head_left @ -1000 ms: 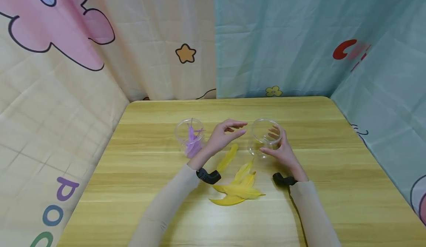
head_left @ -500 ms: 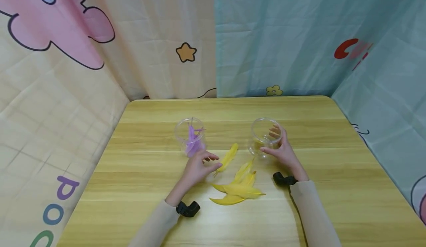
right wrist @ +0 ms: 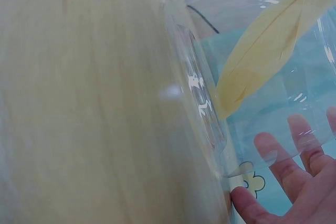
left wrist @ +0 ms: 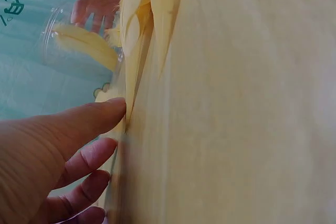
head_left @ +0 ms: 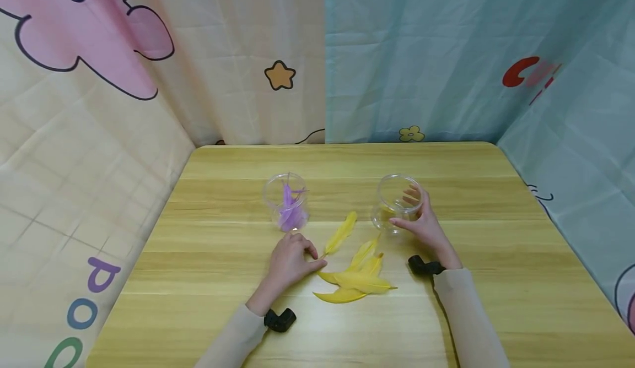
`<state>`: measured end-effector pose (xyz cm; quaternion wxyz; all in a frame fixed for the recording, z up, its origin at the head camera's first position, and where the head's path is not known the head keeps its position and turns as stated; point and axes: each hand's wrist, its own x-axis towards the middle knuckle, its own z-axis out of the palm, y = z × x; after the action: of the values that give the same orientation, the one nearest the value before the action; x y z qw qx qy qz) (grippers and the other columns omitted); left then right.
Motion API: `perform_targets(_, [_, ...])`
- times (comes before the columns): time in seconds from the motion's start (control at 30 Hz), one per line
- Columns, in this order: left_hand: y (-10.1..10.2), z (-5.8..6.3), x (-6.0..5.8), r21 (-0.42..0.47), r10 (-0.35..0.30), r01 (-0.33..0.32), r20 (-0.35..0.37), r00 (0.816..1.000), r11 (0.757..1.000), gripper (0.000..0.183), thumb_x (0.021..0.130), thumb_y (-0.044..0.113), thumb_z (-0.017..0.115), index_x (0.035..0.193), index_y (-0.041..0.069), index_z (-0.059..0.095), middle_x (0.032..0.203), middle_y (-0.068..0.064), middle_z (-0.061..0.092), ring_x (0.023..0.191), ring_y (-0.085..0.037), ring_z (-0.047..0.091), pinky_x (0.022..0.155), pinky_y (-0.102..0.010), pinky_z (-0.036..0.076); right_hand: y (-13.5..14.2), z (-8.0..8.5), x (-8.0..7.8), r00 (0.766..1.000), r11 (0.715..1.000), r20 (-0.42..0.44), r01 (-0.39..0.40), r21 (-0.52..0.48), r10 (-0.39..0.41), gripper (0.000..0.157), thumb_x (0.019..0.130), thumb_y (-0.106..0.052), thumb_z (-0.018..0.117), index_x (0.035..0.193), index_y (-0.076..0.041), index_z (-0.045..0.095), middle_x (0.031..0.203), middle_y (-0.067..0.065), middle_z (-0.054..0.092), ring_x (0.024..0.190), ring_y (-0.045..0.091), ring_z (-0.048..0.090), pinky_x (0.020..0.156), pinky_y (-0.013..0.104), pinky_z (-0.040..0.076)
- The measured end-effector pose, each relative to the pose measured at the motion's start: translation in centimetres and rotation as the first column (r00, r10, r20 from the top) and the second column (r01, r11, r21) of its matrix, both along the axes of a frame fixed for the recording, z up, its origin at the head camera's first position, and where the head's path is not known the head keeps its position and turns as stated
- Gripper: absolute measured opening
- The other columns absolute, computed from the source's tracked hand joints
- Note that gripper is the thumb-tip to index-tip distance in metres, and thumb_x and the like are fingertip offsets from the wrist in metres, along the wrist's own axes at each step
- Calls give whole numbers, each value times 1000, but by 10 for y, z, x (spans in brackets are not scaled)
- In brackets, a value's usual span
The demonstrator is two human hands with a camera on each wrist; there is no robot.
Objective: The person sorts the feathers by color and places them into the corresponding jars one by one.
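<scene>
Feather (head_left: 341,233), yellow, lay on the table (head_left: 208,247), quill just beside the left hand (head_left: 290,262), thumb and forefinger parted; I saw the right hand (head_left: 428,225) curled round a clear cup (head_left: 394,209).

Soft, even light, pale glare on the tabletop (head_left: 347,329); wrist views dimmer, hazier

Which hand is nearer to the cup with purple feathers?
Left. The left hand is just in front of this cup; the right hand is farther, at the other cup.
</scene>
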<state>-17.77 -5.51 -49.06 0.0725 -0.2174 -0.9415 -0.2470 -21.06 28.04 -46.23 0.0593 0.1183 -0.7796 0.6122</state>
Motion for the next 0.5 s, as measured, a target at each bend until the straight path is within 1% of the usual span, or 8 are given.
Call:
perform_targets(0.13, [0,-1,1,-6,-7,7,-27,1000,1000,26,71,42,81,64,25,62,76,11,53,77,-13,45,69,-28,41,0,-1,0,1000,1000,-4,-5,0,5,96,76,9,74,146,-3,10,141,34,20,129,53,23,103,64,20])
perform_targets(0.2, [0,-2,1,-5,-10,10,-40,999,1000,25,72,39,81,64,24,63,76,10,53,76,-14,44,67,-28,40,3,-5,-3,1000,1000,-6,-6,-7,6,97,76,8,74,147,-5,10,142,32,20,130,52,23,103,64,19])
perform_targets(0.37, [0,-3,0,-5,-9,9,-56,998,1000,23,74,37,80,65,24,64,76,10,53,75,-13,44,65,-27,39,11,-22,-12,1000,1000,-9,1,-11,-1,99,76,5,76,148,-14,12,144,25,24,132,46,25,105,62,19])
perform_targets(0.5, [0,-4,-1,29,-9,10,-54,999,1000,23,73,37,81,68,23,64,76,10,54,76,-13,47,67,-29,41,13,-28,-14,1000,1000,-18,3,1,-3,100,76,2,77,149,-17,11,144,23,24,132,44,26,104,62,20])
